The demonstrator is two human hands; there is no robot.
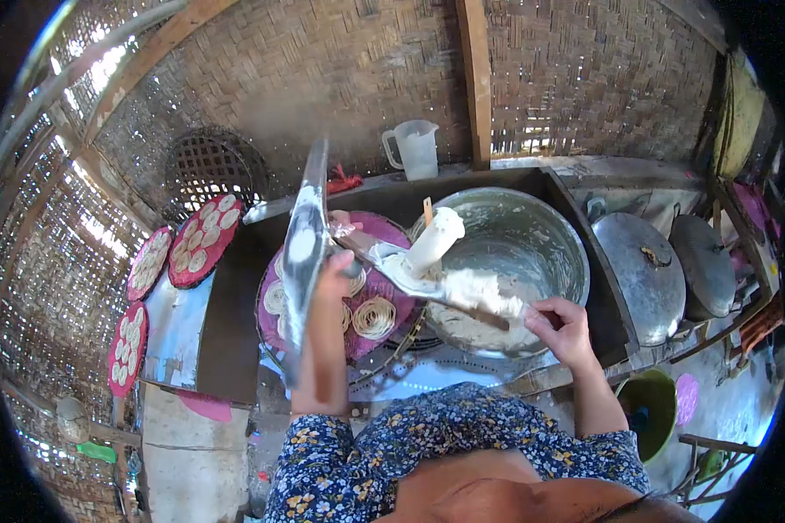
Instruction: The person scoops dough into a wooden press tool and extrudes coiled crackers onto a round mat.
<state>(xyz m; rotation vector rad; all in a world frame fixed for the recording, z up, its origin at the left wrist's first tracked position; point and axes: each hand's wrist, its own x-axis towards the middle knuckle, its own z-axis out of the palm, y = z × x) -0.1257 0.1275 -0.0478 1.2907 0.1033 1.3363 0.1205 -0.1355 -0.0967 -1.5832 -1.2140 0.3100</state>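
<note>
Dough (pixel 480 289) sits along a wooden stick (pixel 495 321) over the metal basin (pixel 545 240), right hand (pixel 564 329) pinching its end, left hand (pixel 333 281) at a blurry metal bar (pixel 303 242), can't tell if gripping

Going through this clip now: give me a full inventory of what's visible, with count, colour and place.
Lever press: one, metal and brown, between the hands
White cylinder: one, upright, slightly tilted, on press
Dough: white, on press and in basin
Basin: one, grey metal, centre right
Large tray: one, pink-purple, left of basin
Coils: several, cream, on large tray
Small trays: three, pink, far left, holding pale rounds
Woven basket: one, dark, by back wall
Pitcher: one, translucent white, back
Lids: two, grey, right
Bucket: one, green, lower right
Woven wall: brown, behind
Left hand: one, at press's left end
Right hand: one, by press's right end
Sleeves: two, blue floral, bottom
</note>
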